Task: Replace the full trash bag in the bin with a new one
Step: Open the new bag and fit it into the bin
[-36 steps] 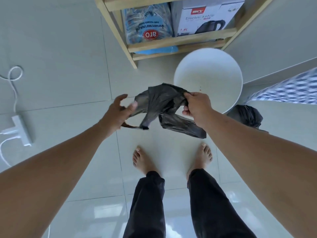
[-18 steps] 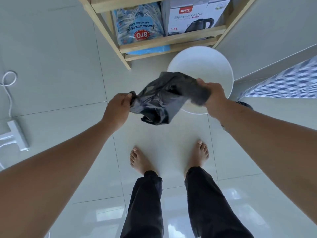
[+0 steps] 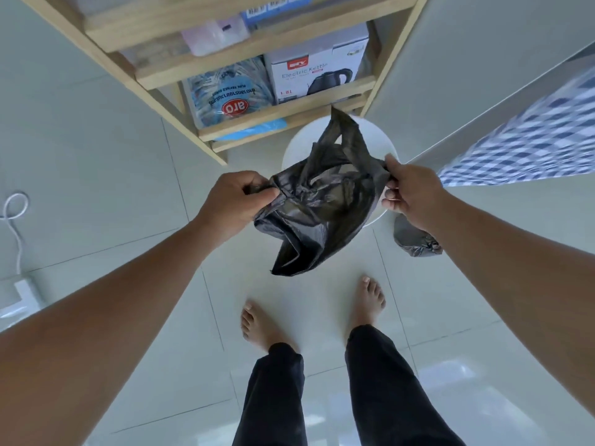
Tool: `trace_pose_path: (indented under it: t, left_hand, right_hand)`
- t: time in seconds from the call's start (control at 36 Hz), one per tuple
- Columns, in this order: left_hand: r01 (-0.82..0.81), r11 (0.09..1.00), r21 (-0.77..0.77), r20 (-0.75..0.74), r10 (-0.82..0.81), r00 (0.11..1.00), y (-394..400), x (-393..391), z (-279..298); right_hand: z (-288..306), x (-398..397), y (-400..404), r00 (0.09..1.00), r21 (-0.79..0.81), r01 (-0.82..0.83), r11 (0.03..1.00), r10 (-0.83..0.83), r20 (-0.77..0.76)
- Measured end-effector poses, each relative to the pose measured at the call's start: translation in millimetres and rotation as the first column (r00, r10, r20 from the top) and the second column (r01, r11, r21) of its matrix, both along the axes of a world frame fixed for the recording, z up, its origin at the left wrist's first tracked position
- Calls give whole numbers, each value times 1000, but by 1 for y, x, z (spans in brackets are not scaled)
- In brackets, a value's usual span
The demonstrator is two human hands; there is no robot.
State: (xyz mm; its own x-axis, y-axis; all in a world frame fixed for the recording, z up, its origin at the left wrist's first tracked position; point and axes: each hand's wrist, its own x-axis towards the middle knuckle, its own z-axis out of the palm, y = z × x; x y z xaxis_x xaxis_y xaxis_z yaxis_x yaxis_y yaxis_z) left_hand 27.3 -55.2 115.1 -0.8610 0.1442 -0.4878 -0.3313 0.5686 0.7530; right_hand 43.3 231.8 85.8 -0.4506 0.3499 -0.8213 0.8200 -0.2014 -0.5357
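A new black trash bag [image 3: 317, 217] hangs crumpled in the air between my hands, partly unfolded, with one handle loop sticking up. My left hand [image 3: 236, 199] pinches its left edge and my right hand [image 3: 409, 191] grips its right edge. Behind and under the bag stands the round white bin [image 3: 297, 149], mostly hidden by it. The full, tied dark trash bag [image 3: 413, 238] lies on the floor to the right of the bin, partly covered by my right forearm.
A wooden shelf unit [image 3: 206, 136] stands just behind the bin, holding an electric kettle box [image 3: 317, 72] and a blue package [image 3: 228, 91]. A white power strip and cable [image 3: 14, 220] lie on the tiles at left. Checkered blue cloth [image 3: 528, 140] hangs at right. My bare feet [image 3: 257, 323] are below.
The bag has spread wider between my hands and a handle loop now stands up. My view has tilted upward, showing more of the shelf.
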Motion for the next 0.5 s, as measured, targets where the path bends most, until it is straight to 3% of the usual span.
trace_pose_path:
  t: [0.17,0.25,0.31,0.36,0.5]
  left_hand:
    - [-171,969,179,-28,179,984,37,-16,17]
    - [-157,938,308,-23,173,985,56,-22,33]
    - [-106,926,363,-52,133,990,68,-27,40]
    - [-67,935,347,-93,106,990,77,-31,45]
    - [-64,946,319,-104,102,989,93,-33,47]
  right_hand:
    - [27,-4,23,988,-14,39,999,-41,-151]
    - [41,-13,34,968,0,27,1000,-26,-249]
    - [50,-20,42,945,-28,120,992,-123,-302]
    - [60,-27,47,911,-93,201,975,-221,-347]
    - [71,-35,61,881,-119,146,982,-184,-435]
